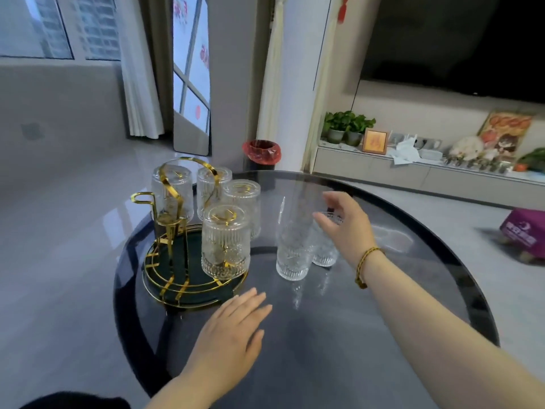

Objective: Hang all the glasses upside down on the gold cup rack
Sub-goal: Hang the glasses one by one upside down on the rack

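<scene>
The gold cup rack (165,228) stands on a dark round tray (177,293) at the table's left. Several ribbed clear glasses hang upside down on it; the nearest (225,243) is at the front right. One gold arm (141,197) at the left carries no glass. Two glasses stand upright on the table: a tall one (293,246) and a shorter one (324,249) behind it. My right hand (345,222) hovers with fingers spread at the shorter glass's rim; whether it touches the rim I cannot tell. My left hand (233,329) rests flat and open on the table near the tray.
The round dark glass table (383,320) ends close behind the glasses. Beyond it are a red-lined bin (262,152), a leaning mirror (191,84) and a low TV shelf (413,169) with plants and clutter. A purple box (522,231) sits on the floor at the right.
</scene>
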`<control>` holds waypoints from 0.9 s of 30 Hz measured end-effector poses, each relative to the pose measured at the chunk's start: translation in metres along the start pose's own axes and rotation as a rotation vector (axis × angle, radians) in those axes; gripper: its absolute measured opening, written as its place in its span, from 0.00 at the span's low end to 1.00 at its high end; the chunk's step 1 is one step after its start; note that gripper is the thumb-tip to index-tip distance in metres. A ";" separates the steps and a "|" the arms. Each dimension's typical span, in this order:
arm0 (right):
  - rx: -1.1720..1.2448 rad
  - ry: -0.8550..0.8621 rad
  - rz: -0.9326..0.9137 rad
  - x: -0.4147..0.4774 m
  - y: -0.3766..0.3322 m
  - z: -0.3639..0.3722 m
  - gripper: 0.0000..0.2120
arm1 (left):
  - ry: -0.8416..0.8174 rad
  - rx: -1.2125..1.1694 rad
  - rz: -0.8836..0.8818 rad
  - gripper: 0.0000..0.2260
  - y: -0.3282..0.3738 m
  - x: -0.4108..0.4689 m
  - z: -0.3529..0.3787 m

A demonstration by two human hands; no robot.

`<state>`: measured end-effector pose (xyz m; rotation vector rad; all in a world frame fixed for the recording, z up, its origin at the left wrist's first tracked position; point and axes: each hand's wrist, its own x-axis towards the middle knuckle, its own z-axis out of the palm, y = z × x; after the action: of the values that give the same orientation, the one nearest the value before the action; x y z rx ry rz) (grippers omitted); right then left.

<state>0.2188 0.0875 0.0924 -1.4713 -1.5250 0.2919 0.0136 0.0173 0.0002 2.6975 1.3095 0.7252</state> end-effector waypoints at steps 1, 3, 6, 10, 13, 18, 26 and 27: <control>0.028 0.052 0.052 -0.008 0.013 -0.002 0.19 | -0.013 0.007 -0.036 0.22 -0.001 0.001 0.009; 0.044 0.139 0.158 -0.019 0.039 -0.002 0.22 | -0.072 0.017 -0.104 0.23 -0.002 0.002 0.018; 0.062 0.207 0.354 -0.025 0.070 0.002 0.25 | -0.095 -0.049 -0.171 0.23 -0.010 0.003 0.032; 0.087 0.093 0.579 -0.027 0.100 0.017 0.32 | -0.131 -0.066 -0.304 0.24 -0.015 0.005 0.041; 0.101 0.042 0.614 -0.024 0.112 0.028 0.38 | -0.150 -0.027 -0.312 0.23 -0.015 0.006 0.044; -0.061 -0.025 0.589 -0.012 0.120 0.041 0.45 | -0.164 -0.017 -0.311 0.22 -0.017 0.008 0.046; -0.100 0.001 0.535 0.003 0.126 0.051 0.43 | -0.163 -0.015 -0.307 0.22 -0.019 0.007 0.048; -0.103 0.008 0.529 0.003 0.126 0.052 0.41 | -0.167 -0.016 -0.310 0.22 -0.020 0.006 0.048</control>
<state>0.2615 0.1430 -0.0250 -1.9434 -1.1344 0.5221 0.0236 0.0419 -0.0446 2.3993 1.6147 0.4645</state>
